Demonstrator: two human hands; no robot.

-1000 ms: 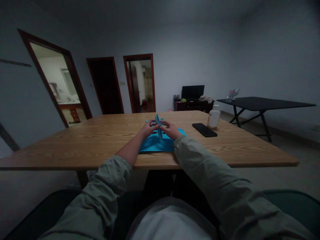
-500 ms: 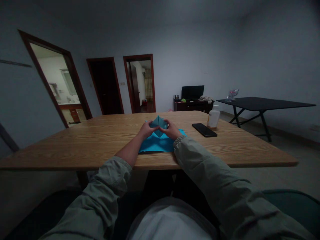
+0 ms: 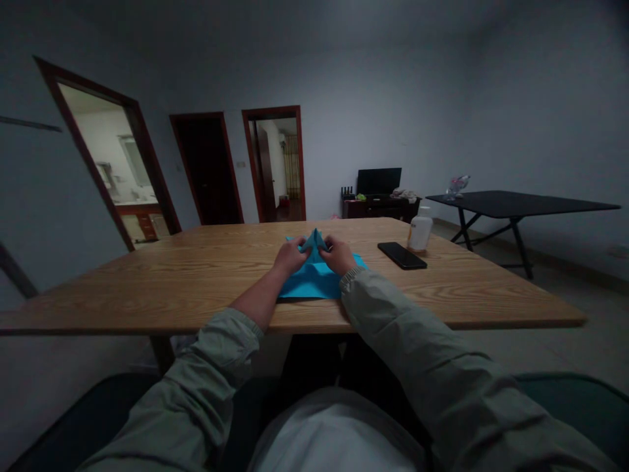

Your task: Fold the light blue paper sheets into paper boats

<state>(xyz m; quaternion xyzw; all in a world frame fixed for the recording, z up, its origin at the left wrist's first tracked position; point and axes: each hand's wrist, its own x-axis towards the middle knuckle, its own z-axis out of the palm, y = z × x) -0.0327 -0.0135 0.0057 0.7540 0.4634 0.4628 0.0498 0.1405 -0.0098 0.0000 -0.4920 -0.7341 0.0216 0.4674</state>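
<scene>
A small folded blue paper (image 3: pixel 315 241) with a pointed top is pinched between both hands, just above the table. My left hand (image 3: pixel 291 254) grips its left side, thumb and fingers closed on it. On the opposite side my right hand (image 3: pixel 339 254) is closed on the paper's right edge. Beneath the hands lies a bright blue sheet (image 3: pixel 312 283), flat on the wood and partly covered by my hands and right wrist. The exact folds between the fingers are too small to make out.
The wooden table (image 3: pixel 206 282) spreads out to both sides. A black phone (image 3: pixel 401 255) lies right of the sheet, with a white bottle (image 3: pixel 420 231) upright behind it. Farther off stand a black folding table (image 3: pixel 521 203) and a television (image 3: pixel 379 181) on a dark cabinet.
The folded paper has gone from a wide diamond shape to a narrower peak, its lower point no longer showing below the thumbs. Both hands have shifted slightly right, thumbs farther apart.
</scene>
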